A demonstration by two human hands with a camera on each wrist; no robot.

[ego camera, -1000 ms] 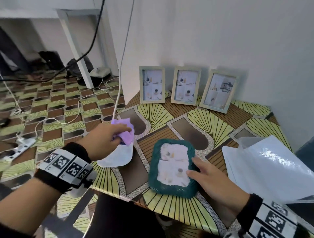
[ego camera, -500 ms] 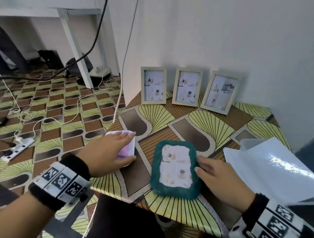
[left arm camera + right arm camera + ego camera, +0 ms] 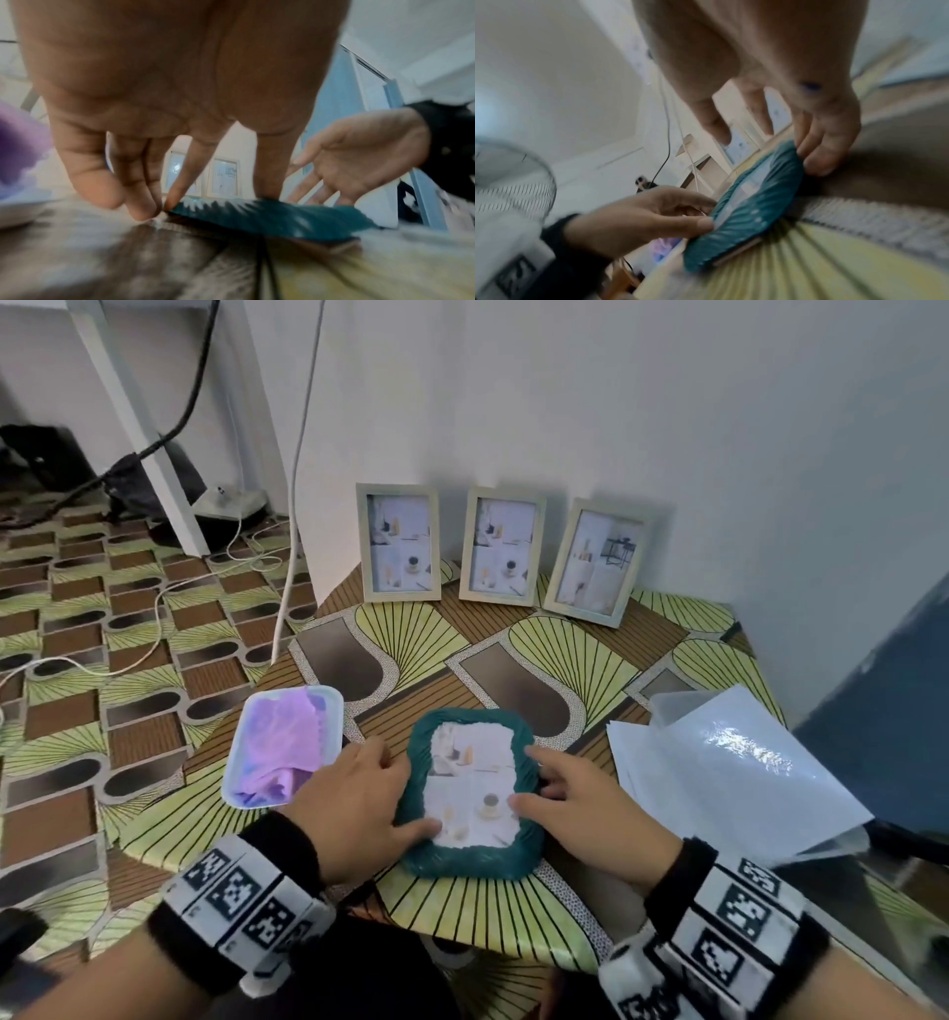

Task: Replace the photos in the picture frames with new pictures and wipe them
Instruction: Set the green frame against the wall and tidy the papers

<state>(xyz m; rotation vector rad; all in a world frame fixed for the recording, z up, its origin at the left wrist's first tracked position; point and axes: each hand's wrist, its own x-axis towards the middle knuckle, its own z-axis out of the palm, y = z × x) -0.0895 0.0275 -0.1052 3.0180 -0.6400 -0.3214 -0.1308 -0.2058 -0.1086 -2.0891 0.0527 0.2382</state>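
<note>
The left hand (image 3: 359, 806) is closing its fingers (image 3: 144, 203) on the left edge of the teal frame (image 3: 475, 862), thumb lying over the lower rim, fingertips touching down where frame meets surface (image 3: 513, 911). The right hand (image 3: 585, 809) is pinching the opposite edge, two fingers (image 3: 816, 160) curling round the rim while the others are hovering loose above it. So both hands are gripping the frame, which is lying flat, face up, near the front edge of the surface, a pale photo (image 3: 472, 788) showing in its window.

Just left of it, the white tray (image 3: 233, 778) is holding the purple cloth (image 3: 282, 747). To the right, a stack of glossy sheets (image 3: 729, 762) is fanning out. At the back, three pale frames (image 3: 500, 545) are leaning against the wall.

The risk now, by the look of it: the frame is sitting close to the front edge, so a flip or lift with an uneven grip could send it sliding off. Thumbs are resting near the window too, so smudges there would mean more wiping.
</note>
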